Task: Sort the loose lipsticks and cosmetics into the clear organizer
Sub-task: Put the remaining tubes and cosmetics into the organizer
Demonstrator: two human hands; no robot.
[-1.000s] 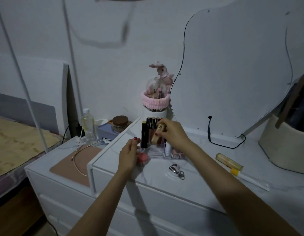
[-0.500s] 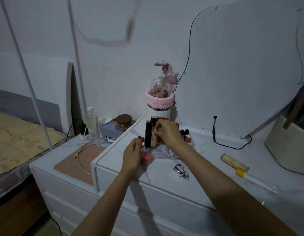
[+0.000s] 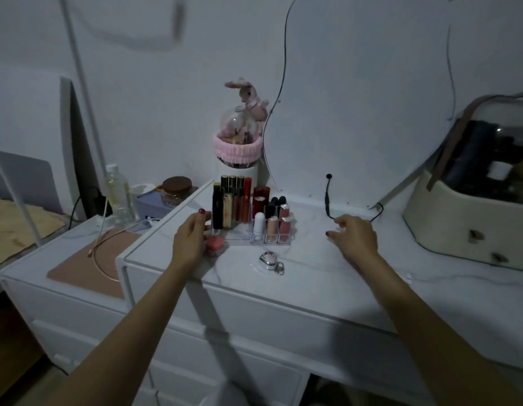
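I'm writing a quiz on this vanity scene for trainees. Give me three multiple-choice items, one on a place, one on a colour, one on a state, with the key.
1. Where does the small silver metal keyring charm lie?
A. inside the organizer
B. on the white tabletop in front of the clear plastic organizer
C. on the brown mat

2. What colour is the small round compact by the left hand?
A. pink
B. black
C. green

3. What is the right hand doing?
A. holding a lipstick
B. pressing on the organizer
C. holding nothing, fingers loosely curled

Key: 1 B, it lies on bare tabletop nearer the camera than the organizer. 2 A, its lid shows pink. 3 C, nothing shows in its grip.
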